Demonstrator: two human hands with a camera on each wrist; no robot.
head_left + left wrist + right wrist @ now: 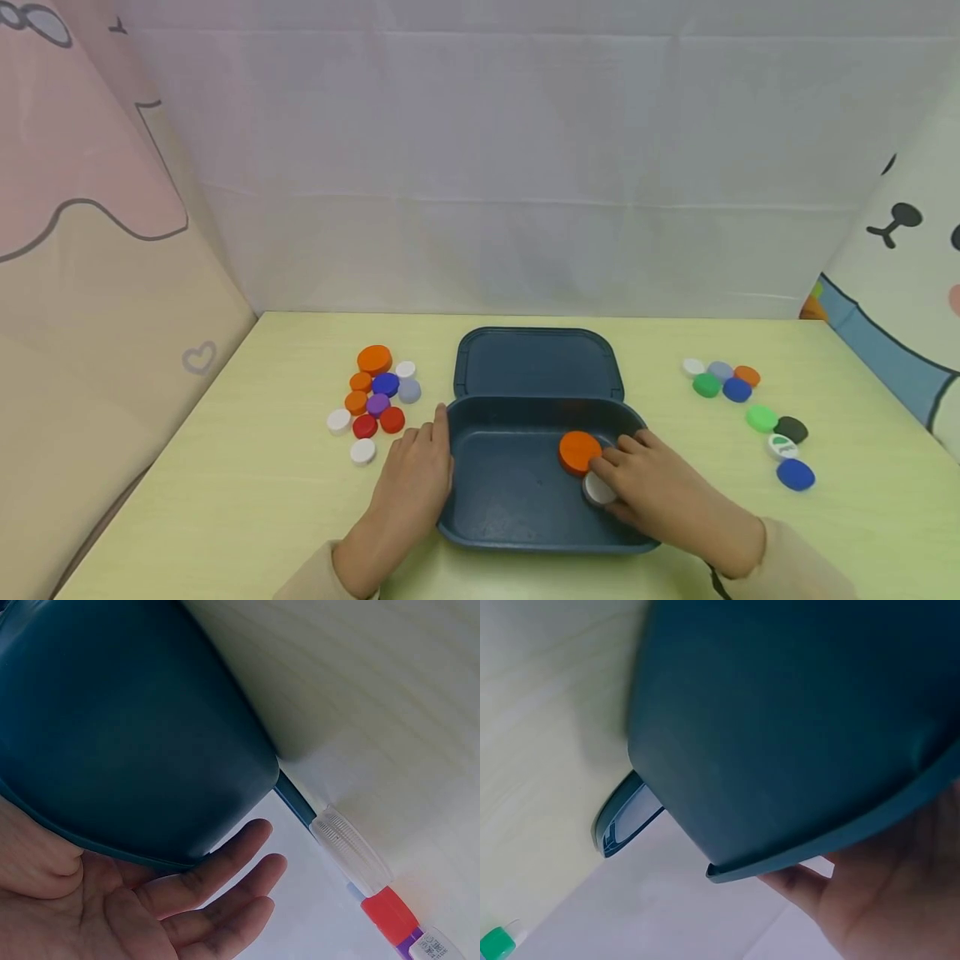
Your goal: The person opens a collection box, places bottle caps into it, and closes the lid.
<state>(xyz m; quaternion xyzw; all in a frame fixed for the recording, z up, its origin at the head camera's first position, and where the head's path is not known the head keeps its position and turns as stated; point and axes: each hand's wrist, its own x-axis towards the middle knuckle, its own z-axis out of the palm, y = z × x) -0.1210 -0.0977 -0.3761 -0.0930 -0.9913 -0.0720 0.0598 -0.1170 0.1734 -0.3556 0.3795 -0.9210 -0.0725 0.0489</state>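
Note:
A dark blue rectangular box (517, 483) stands uncovered at the table's front middle. Along its left rim lies my left hand (416, 467), touching it; the left wrist view shows the fingers (225, 877) loosely extended outside the wall. My right hand (652, 492) reaches over the right rim and pinches a white bottle cap (597, 490) inside the box between finger and thumb. Against that cap's upper left sits a larger orange cap (579, 450) on the box floor. In the right wrist view, the box wall hides most of the right hand's fingers.
The box's flat blue lid (536, 362) lies behind it. To the left is a cluster of orange, red, white, blue and purple caps (378, 405). Several more caps, including a green one (762, 418), lie on the right. A white cloth (525, 167) hangs behind the table.

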